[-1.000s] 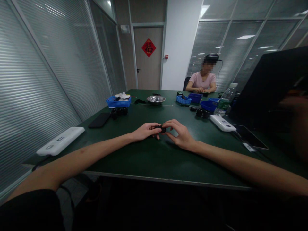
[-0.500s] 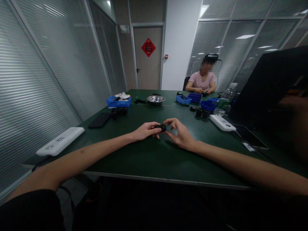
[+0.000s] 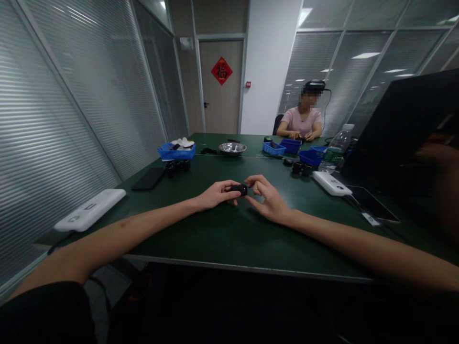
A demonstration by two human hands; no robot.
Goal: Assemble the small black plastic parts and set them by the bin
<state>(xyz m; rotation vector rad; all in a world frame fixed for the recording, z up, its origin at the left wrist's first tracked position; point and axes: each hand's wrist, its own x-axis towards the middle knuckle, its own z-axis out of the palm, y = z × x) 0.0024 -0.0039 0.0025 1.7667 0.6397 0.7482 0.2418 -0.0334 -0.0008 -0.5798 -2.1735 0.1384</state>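
Observation:
Just above the middle of the green table (image 3: 201, 239), my left hand (image 3: 217, 195) is closed around a small black cylindrical part (image 3: 239, 189), thumb on top and fingers behind. The part lies on its side, with its round end facing right. My right hand (image 3: 267, 198) curves about that end, thumb low and index finger high, their tips at its rim. Whether both tips press on it is hard to make out. The left fingers hide the other end.
Black round parts (image 3: 177, 167) and a black phone (image 3: 148, 179) lie left, beside a blue basket (image 3: 177, 152). A metal bowl (image 3: 232, 149) stands beyond. Rightward are blue bins (image 3: 310, 157), more black parts (image 3: 302, 168), a bottle (image 3: 335, 150) and a white power bank (image 3: 330, 183). A person (image 3: 301, 119) sits opposite.
The right fingers have shifted slightly around the end of the black part, and its round end shows at a slightly different angle. My left hand holds nearly the same place.

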